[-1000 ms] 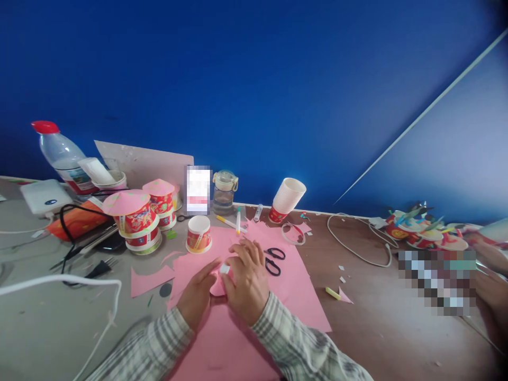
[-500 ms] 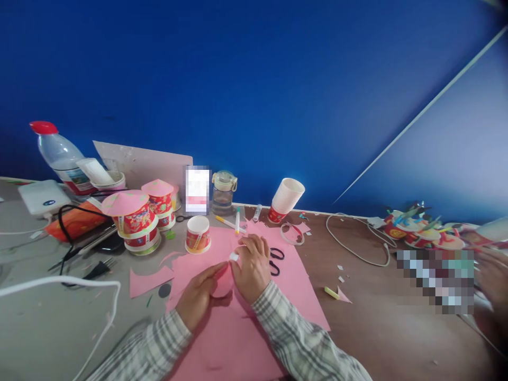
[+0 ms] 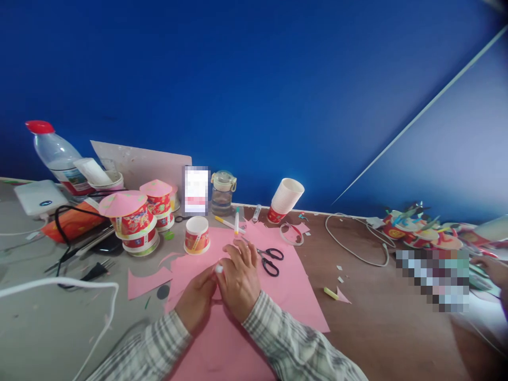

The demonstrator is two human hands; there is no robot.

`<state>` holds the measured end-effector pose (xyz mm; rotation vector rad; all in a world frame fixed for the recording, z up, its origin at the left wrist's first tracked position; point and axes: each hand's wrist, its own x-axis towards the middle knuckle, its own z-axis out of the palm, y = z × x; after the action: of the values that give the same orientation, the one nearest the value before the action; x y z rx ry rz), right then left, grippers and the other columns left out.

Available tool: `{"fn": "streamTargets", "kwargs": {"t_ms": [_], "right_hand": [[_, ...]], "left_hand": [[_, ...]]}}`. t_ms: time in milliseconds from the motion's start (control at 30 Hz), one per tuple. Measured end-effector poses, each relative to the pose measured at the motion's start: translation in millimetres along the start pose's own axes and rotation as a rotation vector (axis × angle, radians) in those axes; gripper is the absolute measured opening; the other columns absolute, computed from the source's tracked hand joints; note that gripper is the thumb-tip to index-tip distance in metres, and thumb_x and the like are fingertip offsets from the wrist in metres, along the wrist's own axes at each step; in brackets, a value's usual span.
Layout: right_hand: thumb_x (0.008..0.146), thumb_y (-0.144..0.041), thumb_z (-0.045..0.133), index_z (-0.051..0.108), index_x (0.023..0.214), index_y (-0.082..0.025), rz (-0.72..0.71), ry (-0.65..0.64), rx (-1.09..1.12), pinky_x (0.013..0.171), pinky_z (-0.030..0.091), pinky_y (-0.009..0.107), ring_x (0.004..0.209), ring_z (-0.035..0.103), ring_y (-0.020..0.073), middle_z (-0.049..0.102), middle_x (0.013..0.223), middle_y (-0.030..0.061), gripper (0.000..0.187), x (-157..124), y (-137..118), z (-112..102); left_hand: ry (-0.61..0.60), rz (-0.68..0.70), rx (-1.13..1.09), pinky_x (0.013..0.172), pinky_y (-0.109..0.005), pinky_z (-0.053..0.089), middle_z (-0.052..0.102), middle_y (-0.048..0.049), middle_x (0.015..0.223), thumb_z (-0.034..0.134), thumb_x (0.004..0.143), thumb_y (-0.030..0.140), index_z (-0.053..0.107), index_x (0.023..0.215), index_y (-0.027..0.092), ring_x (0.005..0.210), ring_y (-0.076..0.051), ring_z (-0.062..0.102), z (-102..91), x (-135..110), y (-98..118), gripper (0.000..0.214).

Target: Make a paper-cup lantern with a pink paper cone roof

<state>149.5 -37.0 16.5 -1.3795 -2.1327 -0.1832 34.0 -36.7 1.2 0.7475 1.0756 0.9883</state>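
My left hand (image 3: 196,301) and my right hand (image 3: 238,278) meet over a large pink paper sheet (image 3: 286,299) on the table. Both are closed around a small pink paper piece, mostly hidden beneath them. A small white object (image 3: 219,269) shows at my right fingertips, where the two hands touch. Black scissors (image 3: 270,259) lie on the sheet just right of my right hand. A red paper cup (image 3: 197,234) stands upside down beyond my hands.
Red cups with pink cone tops (image 3: 130,219) stand at left, with a water bottle (image 3: 59,156), cables (image 3: 71,280) and a pink scrap (image 3: 146,280). Markers (image 3: 237,220), a jar (image 3: 223,191) and a cup stack (image 3: 286,198) line the wall. Another person's hand (image 3: 494,270) is at far right.
My hands shifted slightly left and toward me with the pink piece; the scissors, partly covered before, now lie in full view. The hand at far right moved.
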Motion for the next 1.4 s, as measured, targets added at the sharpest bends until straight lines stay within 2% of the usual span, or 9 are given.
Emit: {"fn": "streamTargets", "kwargs": {"t_ms": [267,367,467,533,600,767,900,1100,1400], "right_hand": [[0.072,-0.014,0.060,0.061,0.078,-0.024,0.133,0.031,0.068,0.105,0.014,0.051,0.118,0.041,0.0288,0.059,0.109,0.0019,0.011,3.5,11.8,-0.4],[0.068,-0.014,0.061,0.062,0.079,-0.023,0.381,0.080,0.487,0.107,0.010,0.052,0.121,0.036,0.0290,0.057,0.113,0.0035,0.015,8.7,25.1,-5.2],[0.064,-0.020,0.067,0.063,0.078,-0.022,0.622,0.017,1.077,0.102,0.027,0.048,0.107,0.049,0.0257,0.061,0.098,0.0034,0.015,15.7,39.0,-10.7],[0.060,-0.026,0.071,0.064,0.077,-0.020,0.641,-0.107,1.280,0.085,0.044,0.044,0.082,0.060,0.0220,0.065,0.078,0.0021,0.019,19.2,44.3,-12.8],[0.057,-0.032,0.074,0.065,0.077,-0.019,0.621,-0.211,1.422,0.070,0.050,0.037,0.064,0.062,0.0175,0.066,0.067,0.0009,0.025,20.7,45.7,-13.3],[0.053,-0.035,0.081,0.066,0.080,-0.018,0.613,-0.286,1.722,0.068,0.051,0.030,0.064,0.065,0.0147,0.069,0.069,0.0014,0.035,19.8,43.9,-11.5],[0.055,-0.031,0.082,0.068,0.087,-0.017,0.644,-0.282,1.844,0.069,0.051,0.026,0.063,0.065,0.0128,0.070,0.069,0.0004,0.038,18.8,46.0,-8.8],[0.056,-0.032,0.082,0.069,0.079,-0.015,0.655,-0.272,1.915,0.066,0.049,0.023,0.059,0.062,0.0108,0.068,0.066,0.0000,0.032,17.9,44.9,-7.1],[0.054,-0.037,0.082,0.071,0.076,-0.015,0.629,-0.174,1.869,0.061,0.044,0.023,0.060,0.057,0.0116,0.066,0.064,0.0005,0.033,16.5,36.6,-5.5]], "left_hand": [[0.063,0.003,0.002,0.058,-0.039,0.053,0.066,0.0001,0.073,0.063,0.039,0.038,0.065,0.084,0.023,0.068,-0.020,0.056,-0.1,2.2,-1.8,0.048],[0.082,0.021,-0.018,0.076,-0.042,0.047,0.070,-0.0044,0.081,0.064,0.037,0.036,0.068,0.073,0.021,0.087,-0.025,0.056,1.3,2.1,3.5,0.039],[0.124,-0.059,-0.151,0.075,-0.043,0.046,0.072,-0.0082,0.082,0.066,0.033,0.033,0.067,0.072,0.020,0.091,-0.029,0.056,3.8,0.0,9.6,0.041],[0.123,-0.128,-0.232,0.067,-0.042,0.048,0.072,-0.0089,0.078,0.068,0.030,0.030,0.066,0.074,0.019,0.084,-0.030,0.059,5.7,-1.6,12.2,0.046],[0.098,-0.139,-0.270,0.062,-0.039,0.048,0.073,-0.0088,0.073,0.069,0.029,0.027,0.065,0.074,0.018,0.078,-0.028,0.061,7.0,-2.9,13.9,0.046],[0.078,-0.102,-0.326,0.061,-0.043,0.050,0.072,-0.0102,0.075,0.071,0.031,0.028,0.064,0.073,0.017,0.081,-0.031,0.060,4.4,-2.8,15.2,0.044],[0.111,-0.105,-0.321,0.061,-0.049,0.051,0.072,-0.0103,0.078,0.072,0.030,0.027,0.064,0.074,0.018,0.088,-0.034,0.057,-0.5,0.8,12.3,0.046],[0.127,-0.097,-0.312,0.064,-0.047,0.052,0.072,-0.0090,0.076,0.071,0.031,0.030,0.066,0.070,0.018,0.091,-0.033,0.056,-2.9,1.5,9.5,0.041],[0.104,-0.073,-0.301,0.059,-0.046,0.054,0.072,-0.0085,0.069,0.073,0.034,0.034,0.068,0.069,0.017,0.071,-0.029,0.062,-3.4,2.8,7.9,0.040]]}}
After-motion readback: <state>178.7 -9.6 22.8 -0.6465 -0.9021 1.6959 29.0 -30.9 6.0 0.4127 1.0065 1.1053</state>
